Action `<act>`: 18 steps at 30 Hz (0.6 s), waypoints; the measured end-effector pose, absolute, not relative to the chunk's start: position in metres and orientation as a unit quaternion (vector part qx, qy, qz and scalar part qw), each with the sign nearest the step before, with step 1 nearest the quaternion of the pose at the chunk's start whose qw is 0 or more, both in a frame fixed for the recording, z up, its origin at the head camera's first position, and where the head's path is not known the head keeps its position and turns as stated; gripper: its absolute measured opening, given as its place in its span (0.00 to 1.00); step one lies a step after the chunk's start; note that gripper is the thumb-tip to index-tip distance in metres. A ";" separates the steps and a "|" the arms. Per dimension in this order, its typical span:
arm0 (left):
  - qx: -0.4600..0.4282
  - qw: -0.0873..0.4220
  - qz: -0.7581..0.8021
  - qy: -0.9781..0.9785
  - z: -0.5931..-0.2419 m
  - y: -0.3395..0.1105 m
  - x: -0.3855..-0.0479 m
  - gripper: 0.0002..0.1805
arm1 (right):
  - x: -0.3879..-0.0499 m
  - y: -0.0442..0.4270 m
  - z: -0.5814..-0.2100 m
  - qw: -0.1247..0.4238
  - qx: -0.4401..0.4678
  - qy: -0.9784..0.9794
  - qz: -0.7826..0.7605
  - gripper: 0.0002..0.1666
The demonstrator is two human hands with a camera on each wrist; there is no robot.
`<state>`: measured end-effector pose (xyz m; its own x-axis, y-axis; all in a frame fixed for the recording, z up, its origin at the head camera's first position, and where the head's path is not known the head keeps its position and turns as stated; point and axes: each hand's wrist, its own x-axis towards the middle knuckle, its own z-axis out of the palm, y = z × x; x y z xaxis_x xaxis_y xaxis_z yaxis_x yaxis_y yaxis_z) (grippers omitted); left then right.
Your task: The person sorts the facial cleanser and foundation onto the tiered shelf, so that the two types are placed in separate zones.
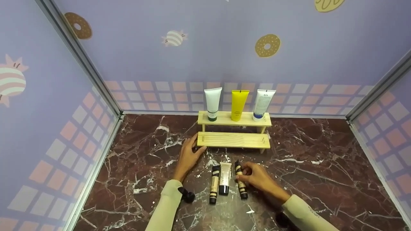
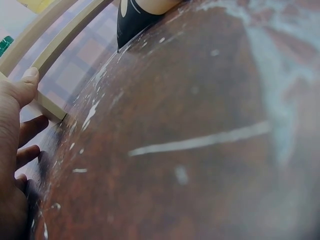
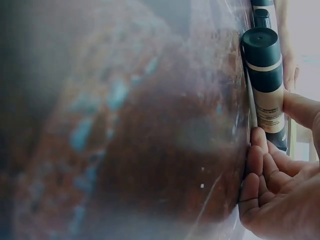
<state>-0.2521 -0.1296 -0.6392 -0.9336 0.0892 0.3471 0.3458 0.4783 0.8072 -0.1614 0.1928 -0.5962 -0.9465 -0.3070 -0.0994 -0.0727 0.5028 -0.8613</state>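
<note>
A stepped pale wooden stand (image 1: 233, 140) stands against the back wall. My left hand (image 1: 188, 156) touches the left end of its lower step, thumb at the front corner and fingers spread along the side; in the left wrist view its thumb (image 2: 29, 82) lies against the wood. My right hand (image 1: 258, 177) pinches a black-and-gold tube (image 1: 240, 183) lying on the tabletop, thumb on one side and fingers on the other. Left of it lie a beige tube (image 1: 225, 176) with a black cap and another black-and-gold tube (image 1: 214, 186).
On the upper step stand a white tube with a green cap (image 1: 212, 102), a yellow tube (image 1: 239, 104) and a white tube with a blue-banded base (image 1: 264, 104). The dark red marbled tabletop (image 1: 321, 179) is bordered by patterned purple walls (image 1: 218, 54).
</note>
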 end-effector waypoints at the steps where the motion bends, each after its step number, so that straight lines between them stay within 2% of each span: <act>1: -0.126 0.128 -0.494 -0.851 -0.639 -0.130 -0.252 0.43 | -0.162 0.193 -0.596 0.123 -0.111 0.858 -0.487 0.24; 8: -0.121 0.117 -0.493 -0.854 -0.638 -0.130 -0.250 0.44 | -0.166 0.196 -0.593 0.118 -0.114 0.862 -0.480 0.17; 18: -0.105 0.117 -0.485 -0.860 -0.636 -0.129 -0.248 0.43 | -0.170 0.196 -0.590 0.096 -0.117 0.838 -0.524 0.15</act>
